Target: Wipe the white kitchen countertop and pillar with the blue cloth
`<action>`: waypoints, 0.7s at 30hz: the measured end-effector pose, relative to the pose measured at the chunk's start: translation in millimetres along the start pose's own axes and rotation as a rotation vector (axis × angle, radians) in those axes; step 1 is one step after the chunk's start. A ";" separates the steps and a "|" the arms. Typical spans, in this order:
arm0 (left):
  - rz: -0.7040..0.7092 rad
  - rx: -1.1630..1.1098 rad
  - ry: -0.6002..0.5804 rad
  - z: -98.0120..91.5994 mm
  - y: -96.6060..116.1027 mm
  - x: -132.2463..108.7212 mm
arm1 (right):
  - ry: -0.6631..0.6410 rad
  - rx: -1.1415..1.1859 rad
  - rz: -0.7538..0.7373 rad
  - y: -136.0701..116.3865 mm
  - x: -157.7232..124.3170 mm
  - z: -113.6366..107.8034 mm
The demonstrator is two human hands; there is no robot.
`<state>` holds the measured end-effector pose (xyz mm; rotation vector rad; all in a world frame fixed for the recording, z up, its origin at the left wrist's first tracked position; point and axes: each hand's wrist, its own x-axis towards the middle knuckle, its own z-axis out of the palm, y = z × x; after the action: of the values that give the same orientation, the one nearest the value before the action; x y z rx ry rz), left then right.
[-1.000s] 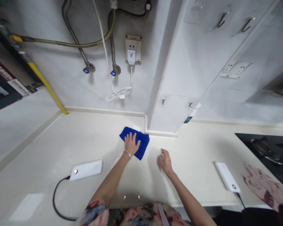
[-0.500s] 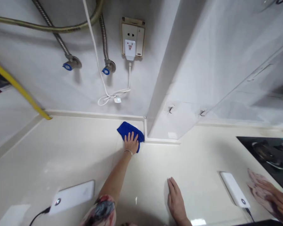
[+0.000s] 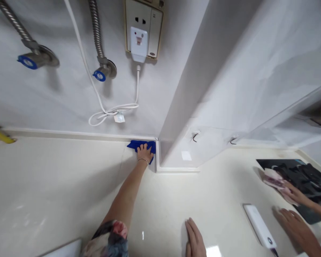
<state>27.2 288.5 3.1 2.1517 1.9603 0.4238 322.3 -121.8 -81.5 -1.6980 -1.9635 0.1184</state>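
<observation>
My left hand presses a blue cloth into the corner where the white counter meets the back ledge and the pillar's base. Its fingers are spread and bent over the cloth, which is bunched under them. A bracelet circles that wrist, and a flowered sleeve covers the upper arm. My right hand rests on the counter near the bottom edge of the view. Its fingers are stretched out side by side, holding nothing; the wrist is out of view.
Another person's hands are at the right, one on a pink cloth at a black hob. White power banks lie at the right and lower left. Above are valves, a plugged-in cord, wall hooks and a yellow pipe.
The view has moved closer to the corner. My left hand has pushed the blue cloth further against the back ledge, bunching it. The other person's pink cloth has moved up onto the hob's edge.
</observation>
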 end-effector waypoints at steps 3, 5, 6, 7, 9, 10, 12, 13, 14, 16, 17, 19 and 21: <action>-0.013 0.002 -0.001 -1.7 3.5 7.1 | 0.010 -0.002 0.028 0.3 1.7 1.9; -0.034 0.008 -0.004 -4.9 6.4 7.6 | 0.025 -0.006 0.013 -0.2 4.5 0.9; -0.047 0.012 -0.008 -6.8 8.1 6.1 | 0.029 -0.008 -0.006 -0.5 6.0 -0.2; -0.058 0.017 -0.012 -8.9 9.8 3.3 | 0.031 -0.010 -0.024 -1.0 7.5 -1.4; -0.067 0.025 -0.023 -13.0 12.1 -7.3 | 0.029 -0.018 -0.039 -2.5 9.7 -3.5; -0.062 0.032 -0.028 -14.9 12.4 -15.4 | 0.034 -0.023 -0.040 -3.5 10.3 -4.0; -0.033 0.053 -0.043 -18.5 11.2 -36.8 | 0.050 -0.031 -0.040 -5.9 10.5 -3.5; -0.015 0.067 -0.053 -20.1 10.0 -49.6 | 0.059 -0.031 -0.040 -6.9 10.2 -2.7; 0.006 0.081 -0.065 -21.8 8.7 -63.5 | 0.069 -0.030 -0.039 -7.5 9.8 -1.5; 0.046 0.107 -0.086 -24.9 6.5 -93.1 | 0.084 -0.023 -0.050 -7.4 8.9 1.4; 0.065 0.115 -0.094 -26.4 5.8 -108.3 | 0.091 -0.020 -0.063 -6.5 8.5 2.9; 0.096 0.120 -0.101 -28.9 5.0 -137.9 | 0.112 -0.017 -0.092 -3.7 7.9 5.9; 0.121 0.112 -0.101 -30.7 4.1 -164.9 | 0.123 -0.014 -0.109 -0.5 7.5 8.6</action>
<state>7.5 122.8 20.7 2.3198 1.8475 0.2237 317.5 -112.4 -86.2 -1.5647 -1.9635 -0.0381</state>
